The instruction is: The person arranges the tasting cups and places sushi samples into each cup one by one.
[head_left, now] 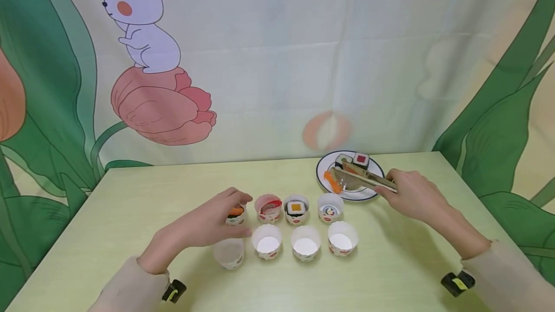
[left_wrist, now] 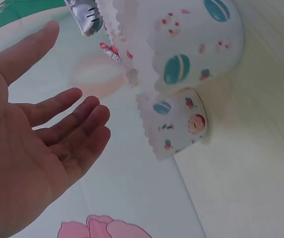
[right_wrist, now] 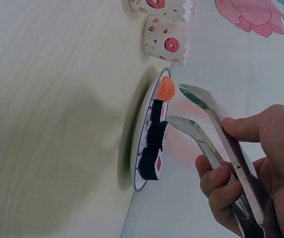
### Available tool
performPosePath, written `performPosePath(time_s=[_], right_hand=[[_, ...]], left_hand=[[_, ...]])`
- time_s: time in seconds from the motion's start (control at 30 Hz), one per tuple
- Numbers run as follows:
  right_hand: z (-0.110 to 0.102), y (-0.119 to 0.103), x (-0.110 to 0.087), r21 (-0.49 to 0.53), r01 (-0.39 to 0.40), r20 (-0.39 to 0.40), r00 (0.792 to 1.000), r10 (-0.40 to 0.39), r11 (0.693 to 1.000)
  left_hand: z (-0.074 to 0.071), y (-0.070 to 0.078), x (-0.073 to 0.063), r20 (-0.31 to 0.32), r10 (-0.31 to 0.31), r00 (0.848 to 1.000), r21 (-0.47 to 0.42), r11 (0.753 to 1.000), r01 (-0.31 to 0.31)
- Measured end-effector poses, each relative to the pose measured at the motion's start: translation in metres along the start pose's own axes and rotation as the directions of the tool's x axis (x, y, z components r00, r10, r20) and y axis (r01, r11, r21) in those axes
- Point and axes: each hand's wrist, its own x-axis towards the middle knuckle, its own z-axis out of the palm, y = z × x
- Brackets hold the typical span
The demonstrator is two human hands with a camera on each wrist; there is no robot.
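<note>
My right hand (head_left: 412, 194) grips metal tongs (head_left: 373, 180) over the blue-rimmed white plate (head_left: 359, 199). The tips of the tongs (right_wrist: 239, 166) stand apart with nothing between them in the right wrist view, near an orange sushi piece (right_wrist: 166, 90). Behind it on the plate are dark-wrapped sushi rolls (right_wrist: 150, 164). My left hand (head_left: 212, 220) hovers at the left end of two rows of paper cups, thumb and fingers spread apart. In the left wrist view this hand (left_wrist: 42, 134) is empty, beside a patterned cup (left_wrist: 201, 44). Its fingers partly cover a back cup with an orange-topped piece (head_left: 235, 212).
Other back-row cups hold a red-topped piece (head_left: 270, 206), a white sushi piece with a yellow centre (head_left: 297, 207) and a small round item (head_left: 330, 211). Front-row cups (head_left: 305, 244) show bare white insides. A printed curtain (head_left: 269, 61) hangs behind the table (head_left: 390, 273).
</note>
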Motion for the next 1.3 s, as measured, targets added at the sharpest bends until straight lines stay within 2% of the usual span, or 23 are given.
performPosePath(time_s=[0.1,0.23,0.53,0.63,0.87,1.0,1.17,1.3], right_hand=[[0.000,-0.001,0.001,0.002,0.002,0.010,1.000,-0.002,1.000],[0.001,-0.003,0.001,0.005,0.016,0.021,1.000,-0.016,1.000],[0.005,-0.003,0.002,0.006,0.021,0.039,0.999,-0.021,1.000],[0.005,-0.004,0.003,0.002,0.022,0.049,0.999,-0.022,1.000],[0.006,-0.003,0.006,-0.019,0.027,0.050,0.998,-0.026,0.999],[0.006,-0.003,0.007,-0.029,0.033,0.051,0.998,-0.031,0.999],[0.006,-0.004,0.007,-0.036,0.034,0.048,0.998,-0.032,0.999],[0.006,-0.005,0.008,-0.041,0.043,0.050,0.998,-0.041,0.998]], left_hand=[[-0.001,-0.006,-0.010,-0.007,-0.008,1.000,-0.016,1.000,0.008],[0.000,-0.012,-0.020,0.007,-0.019,1.000,-0.078,0.997,0.020],[0.006,-0.024,-0.035,0.032,0.008,0.999,-0.183,0.983,-0.002],[0.006,-0.028,-0.040,0.034,0.000,0.999,-0.216,0.976,0.007],[0.011,-0.036,-0.044,0.052,0.000,0.999,-0.257,0.966,0.013],[0.017,-0.040,-0.046,0.100,0.007,0.995,-0.319,0.947,0.025],[0.024,-0.044,-0.044,0.123,0.039,0.992,-0.381,0.924,0.011],[0.027,-0.045,-0.042,0.131,0.038,0.991,-0.374,0.927,0.014]])
